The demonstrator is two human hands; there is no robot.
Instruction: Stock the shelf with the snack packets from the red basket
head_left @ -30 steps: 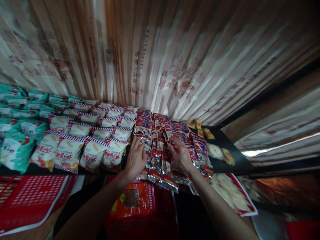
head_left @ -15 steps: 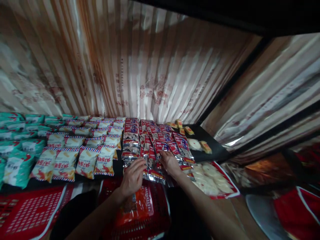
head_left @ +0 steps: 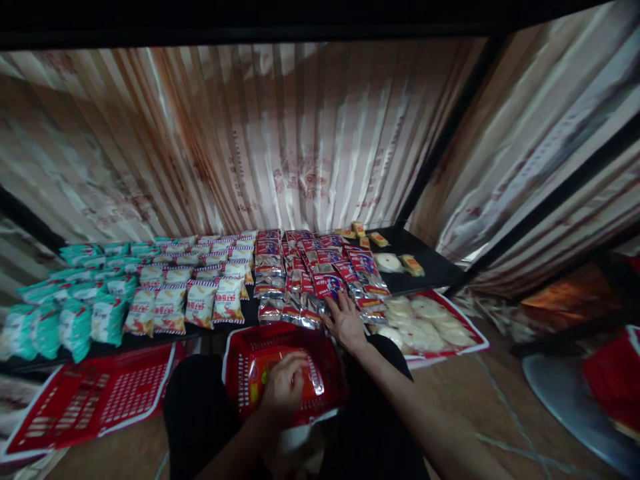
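Note:
My right hand (head_left: 346,323) rests on the front of the red and silver snack packets (head_left: 327,285), fingers spread and lying on top of them. These packets lie in overlapping rows on a black shelf. My left hand (head_left: 287,381) is lower, over the red plastic basket (head_left: 234,347) between my knees. Its fingers look bent but are blurred, so whether they grip anything is unclear. Beneath it, an orange-red packet (head_left: 317,379) lies in the basket, partly covered by the hand.
White snack bags (head_left: 169,310) and green bags (head_left: 75,331) stand in rows leftward. Small yellow packs (head_left: 412,265) lie right on the black shelf (head_left: 437,275). A basket of pale bagged rounds (head_left: 435,323) stands below, another red basket (head_left: 95,400) at left. A dark post (head_left: 440,160) rises behind.
My left hand has left the packets and moved down over the basket. My right hand stays at the packets, its fingers now more spread. The view has tilted and shifted.

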